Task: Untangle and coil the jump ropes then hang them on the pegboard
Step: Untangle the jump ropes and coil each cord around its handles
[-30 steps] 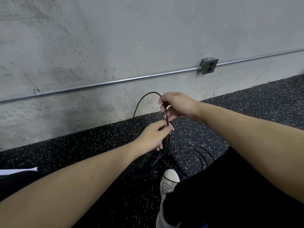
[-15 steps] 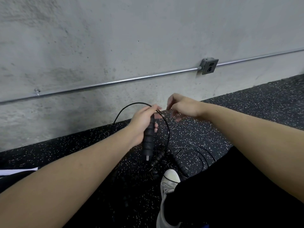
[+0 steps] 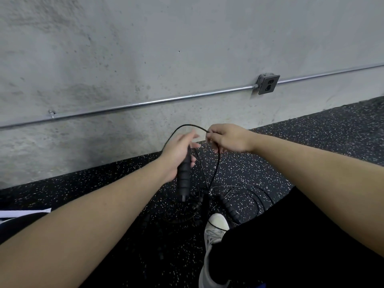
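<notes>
1. Left hand [image 3: 178,150]: wrapped around the upper end of a black ribbed foam jump-rope handle [image 3: 184,177], handle hanging nearly upright below the palm, fingertips partly uncurled on the far side.
2. Right hand [image 3: 228,140]: pinching a thin black cord [image 3: 188,126] between thumb and fingertips, remaining fingers loosely curled; cord arching up and over from behind the left hand to this pinch, then dropping toward the floor.
3. Below both hands: a tangled pile of black jump ropes [image 3: 207,201] on the black speckled rubber floor [image 3: 311,142], with at least one more ribbed handle [image 3: 229,207] lying just beside a white sneaker [image 3: 216,229]. Hard to count ropes in the heap, dark on dark.
4. Handling, as a judgement: cord likely light, slick and springy, prone to holding its curl and snagging on neighbouring loops; foam handles grippy and slightly heavier, good anchors.
5. Best hold, probably: handle kept firm in one hand, cord fed through a light pinch in the other, sliding along it rather than tugging, since hard pulls risk tightening knots in the pile.
6. Behind: bare grey concrete wall [image 3: 145,48], metal conduit pipe [image 3: 145,103] and grey outlet box [image 3: 268,84]. No pegboard in view.
</notes>
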The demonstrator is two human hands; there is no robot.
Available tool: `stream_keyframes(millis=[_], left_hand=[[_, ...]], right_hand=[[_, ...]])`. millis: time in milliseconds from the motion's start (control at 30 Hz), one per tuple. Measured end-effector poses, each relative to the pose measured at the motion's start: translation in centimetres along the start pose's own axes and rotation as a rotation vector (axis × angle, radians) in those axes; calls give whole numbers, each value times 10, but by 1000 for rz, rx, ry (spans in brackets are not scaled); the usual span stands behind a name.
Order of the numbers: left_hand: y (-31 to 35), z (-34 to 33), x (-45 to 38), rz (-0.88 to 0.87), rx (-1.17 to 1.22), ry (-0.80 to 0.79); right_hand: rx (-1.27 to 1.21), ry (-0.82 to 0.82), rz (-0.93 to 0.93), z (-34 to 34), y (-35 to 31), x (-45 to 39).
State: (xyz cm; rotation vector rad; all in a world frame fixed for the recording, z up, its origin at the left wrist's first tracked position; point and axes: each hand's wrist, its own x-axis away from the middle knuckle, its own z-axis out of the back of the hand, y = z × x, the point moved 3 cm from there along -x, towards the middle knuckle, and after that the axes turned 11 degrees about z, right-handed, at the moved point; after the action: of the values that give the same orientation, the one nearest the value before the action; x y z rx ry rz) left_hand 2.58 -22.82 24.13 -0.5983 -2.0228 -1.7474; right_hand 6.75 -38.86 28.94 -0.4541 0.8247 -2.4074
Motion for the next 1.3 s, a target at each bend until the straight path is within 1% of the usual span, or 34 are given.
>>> stream_keyframes(millis=[33,133,233,300,400,467,500,600,667,700,800,833,867,933,1000,1033,1167,1233,1300], left_hand=[[-4,-3,2,-24,-101,-21],[-16,-14,5,-59,-318,-106],[-25,-24,6,-167,-572,-157],[-29,-28,8,-238,-644,-137],[-26,-28,8,-292,-629,-77],[-20,-27,7,-295,-550,-93],[-15,-26,7,-283,-486,-99],[-1,-20,8,-221,-251,-117],[7,-15,10,-172,-109,-123],[12,-12,10,-140,-33,-129],[23,-5,11,-18,238,-159],[27,-2,11,5,312,-149],[30,2,9,17,369,-134],[33,9,7,14,420,-112],[32,15,5,-2,379,-77],[31,17,5,-20,320,-44],[25,21,11,-216,-112,101],[21,20,17,-287,-245,91],[17,20,23,-340,-333,47]], right_hand=[[-46,50,2,1,-2,-2],[-322,172,-50,2,-6,-5],[-514,220,-105,4,-9,-4],[-618,255,-144,5,-7,-4],[-779,318,-204,7,-8,-5],[-860,354,-238,9,-9,-4],[-854,348,-252,10,-8,-3],[-644,272,-259,8,-4,-2],[-531,237,-209,6,-2,-1],[-469,183,-160,5,-3,-1],[-318,-122,-56,-6,-7,1],[-284,-191,-38,-11,-9,2],[-255,-219,-21,-14,-11,2],[-239,-199,-13,-18,-18,-1],[-258,-157,-21,-19,-23,-5],[-272,-142,-22,-18,-25,-7],[-390,-28,-13,-13,-34,-14],[-499,62,-16,-11,-39,-19],[-620,165,-37,-8,-44,-25]])
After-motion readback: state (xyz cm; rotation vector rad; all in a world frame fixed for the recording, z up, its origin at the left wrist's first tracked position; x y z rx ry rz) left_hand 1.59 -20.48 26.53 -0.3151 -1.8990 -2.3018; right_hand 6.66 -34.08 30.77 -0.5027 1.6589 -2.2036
